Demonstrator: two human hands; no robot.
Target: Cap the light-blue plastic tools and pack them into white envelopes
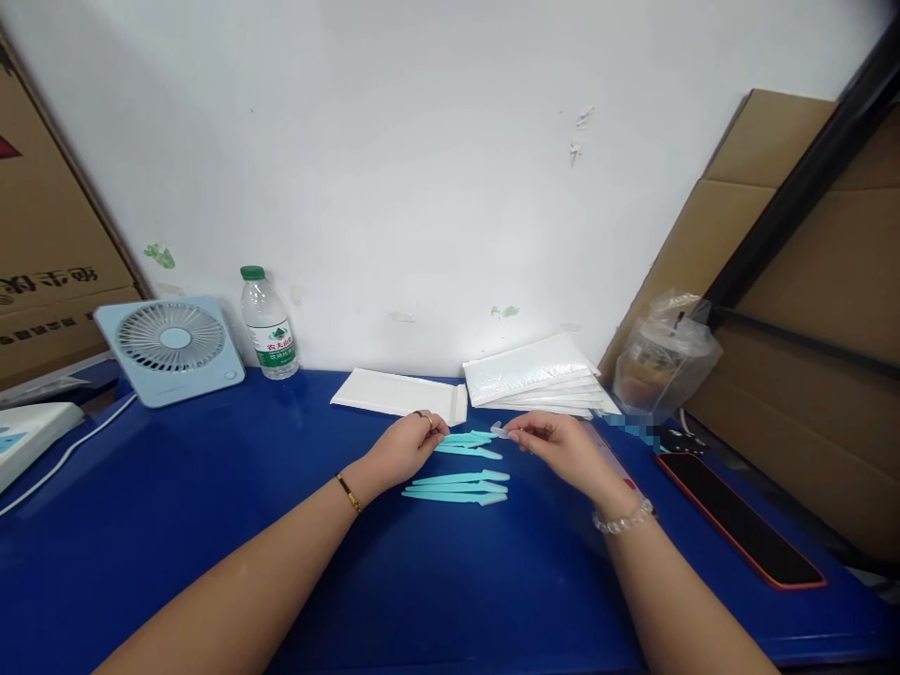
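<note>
Broadly, a blue table [211, 525] carries a fan [171, 347], white envelopes [541, 380], a bottle [269, 328] and a phone [738, 525]. Near its middle, the left hand [404, 448] closes its fingers on the end of the upper sticks [470, 442]. The right hand [562, 450] pinches a clear cap [499, 430] just beside their tips. The lower sticks [457, 489] lie loose between the wrists.

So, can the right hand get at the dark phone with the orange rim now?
Probably yes: the dark phone with the orange rim lies near the right hand on the blue table, nothing upright between them, though its fingers pinch a small clear piece.
</note>
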